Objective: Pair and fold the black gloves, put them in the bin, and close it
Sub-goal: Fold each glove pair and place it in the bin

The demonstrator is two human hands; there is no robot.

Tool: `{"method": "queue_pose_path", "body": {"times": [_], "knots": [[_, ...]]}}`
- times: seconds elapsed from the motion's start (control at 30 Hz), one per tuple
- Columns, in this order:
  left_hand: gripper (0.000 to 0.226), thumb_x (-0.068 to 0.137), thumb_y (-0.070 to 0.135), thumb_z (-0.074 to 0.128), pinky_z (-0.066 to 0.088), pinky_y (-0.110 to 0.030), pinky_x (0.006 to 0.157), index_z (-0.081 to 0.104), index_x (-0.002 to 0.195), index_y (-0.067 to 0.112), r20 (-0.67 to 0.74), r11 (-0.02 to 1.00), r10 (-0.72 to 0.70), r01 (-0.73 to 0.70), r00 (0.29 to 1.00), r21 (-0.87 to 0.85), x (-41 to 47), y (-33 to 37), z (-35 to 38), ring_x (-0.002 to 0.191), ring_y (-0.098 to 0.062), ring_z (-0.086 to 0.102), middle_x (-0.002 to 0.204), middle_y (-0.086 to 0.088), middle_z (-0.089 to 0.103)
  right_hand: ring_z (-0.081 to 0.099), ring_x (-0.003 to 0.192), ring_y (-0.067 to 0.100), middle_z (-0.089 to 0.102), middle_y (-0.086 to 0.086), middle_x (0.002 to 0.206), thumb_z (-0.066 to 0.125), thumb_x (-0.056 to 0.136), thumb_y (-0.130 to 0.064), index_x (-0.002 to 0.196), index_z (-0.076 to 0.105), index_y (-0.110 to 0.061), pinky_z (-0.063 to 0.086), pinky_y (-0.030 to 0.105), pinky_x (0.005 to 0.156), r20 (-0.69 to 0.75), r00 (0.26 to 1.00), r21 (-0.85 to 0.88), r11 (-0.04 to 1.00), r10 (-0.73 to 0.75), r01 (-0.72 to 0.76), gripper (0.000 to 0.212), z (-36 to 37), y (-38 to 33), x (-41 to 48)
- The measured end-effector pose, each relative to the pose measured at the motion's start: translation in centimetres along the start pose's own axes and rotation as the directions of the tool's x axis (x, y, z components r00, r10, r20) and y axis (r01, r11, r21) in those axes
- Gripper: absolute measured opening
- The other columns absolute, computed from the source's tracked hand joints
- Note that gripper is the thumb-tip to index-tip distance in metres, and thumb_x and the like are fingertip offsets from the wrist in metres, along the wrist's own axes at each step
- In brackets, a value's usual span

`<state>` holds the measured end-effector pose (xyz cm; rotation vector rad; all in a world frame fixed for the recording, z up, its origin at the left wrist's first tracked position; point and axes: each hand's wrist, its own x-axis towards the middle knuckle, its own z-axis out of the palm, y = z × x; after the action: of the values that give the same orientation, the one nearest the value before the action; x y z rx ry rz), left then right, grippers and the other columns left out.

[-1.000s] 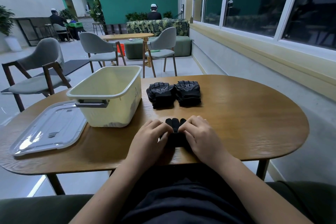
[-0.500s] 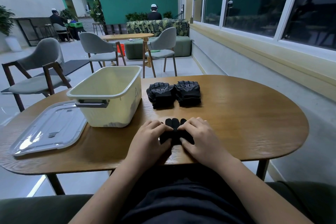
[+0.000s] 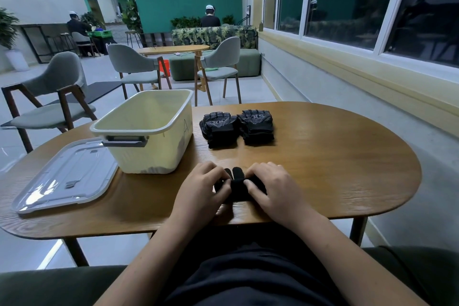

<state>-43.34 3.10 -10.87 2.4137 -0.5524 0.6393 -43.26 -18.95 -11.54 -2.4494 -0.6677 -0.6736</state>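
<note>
Both hands work at the near edge of the wooden surface [image 3: 323,169], close to the person's body. The left hand [image 3: 201,189] and the right hand [image 3: 275,191] lie side by side on the black gloves [image 3: 238,187], which sit on the surface between and under them. The left fingers [image 3: 218,176] are curled, their tips pressing into the left part of the fabric. The right fingers [image 3: 255,174] are curled too and pinch the right part, the thumb lying along the near side. Two or three black glove tips stick out past the knuckles, pointing away from the person. How many gloves lie in this bundle cannot be told, since the hands cover most of it.

Farther back, near the middle of the surface, lie two folded bundles touching each other: the left folded pair [image 3: 218,129] and the right folded pair [image 3: 257,126], each with a dotted grip pattern and a white mark on top.

Just left of them stands the cream bin [image 3: 149,154], open, with a grey handle on its near end and a letter A drawn on its side. The clear lid [image 3: 67,176] lies flat on the surface to the left of the bin, one corner tucked close beside the bin's base.

Grey chairs, another table and a green sofa stand beyond
</note>
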Motion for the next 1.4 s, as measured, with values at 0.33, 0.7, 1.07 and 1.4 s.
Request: {"method": "queue_pose_path", "body": {"times": [0.33, 0.7, 1.07, 1.4], "knots": [[0.007, 0.094, 0.022, 0.075, 0.049, -0.028, 0.080, 0.073, 0.097, 0.027, -0.023, 1.000, 0.000, 0.000, 1.000, -0.005, 0.1, -0.3, -0.1, 0.095, -0.008, 0.054, 0.096, 0.017, 0.060, 0.057, 0.092, 0.025, 0.062, -0.002, 0.099, 0.066, 0.096, -0.006, 0.100, 0.070, -0.017, 0.049, 0.045, 0.085, -0.121, 0.989, -0.090, 0.993, -0.080, 0.070, 0.012, -0.3, 0.0, 0.0], [0.028, 0.079, 0.027, 0.083, 0.047, -0.026, 0.086, 0.071, 0.103, 0.030, 0.021, 1.000, -0.012, 0.012, 1.000, 0.021, 0.2, -0.1, -0.1, 0.099, -0.009, 0.053, 0.103, 0.016, 0.063, 0.056, 0.103, 0.020, 0.059, -0.008, 0.107, 0.070, 0.090, -0.027, 0.109, 0.067, -0.025, 0.042, 0.037, 0.090, -0.046, 0.996, -0.106, 0.992, -0.072, 0.067, 0.019, -0.3, 0.1, -0.1], [0.023, 0.085, 0.031, 0.077, 0.039, -0.030, 0.073, 0.063, 0.104, 0.028, 0.069, 0.999, -0.043, 0.043, 0.997, 0.013, 0.0, 0.5, -0.3, 0.083, -0.010, 0.051, 0.088, 0.015, 0.060, 0.059, 0.101, 0.020, 0.062, -0.008, 0.104, 0.068, 0.094, -0.038, 0.108, 0.071, -0.024, 0.046, 0.042, 0.091, -0.057, 0.997, -0.067, 0.996, -0.054, 0.050, 0.021, -0.3, 0.1, -0.1], [0.027, 0.095, 0.048, 0.051, 0.049, -0.044, 0.085, 0.072, 0.099, 0.031, 0.015, 0.992, -0.092, 0.090, 0.996, 0.094, 0.6, -0.6, 0.4, 0.096, -0.015, 0.049, 0.097, 0.014, 0.057, 0.059, 0.098, 0.018, 0.069, -0.012, 0.102, 0.053, 0.103, -0.039, 0.104, 0.073, -0.026, 0.046, 0.042, 0.087, -0.037, 0.998, -0.056, 0.997, 0.053, -0.055, 0.024, 0.4, 0.6, 0.4]]}}
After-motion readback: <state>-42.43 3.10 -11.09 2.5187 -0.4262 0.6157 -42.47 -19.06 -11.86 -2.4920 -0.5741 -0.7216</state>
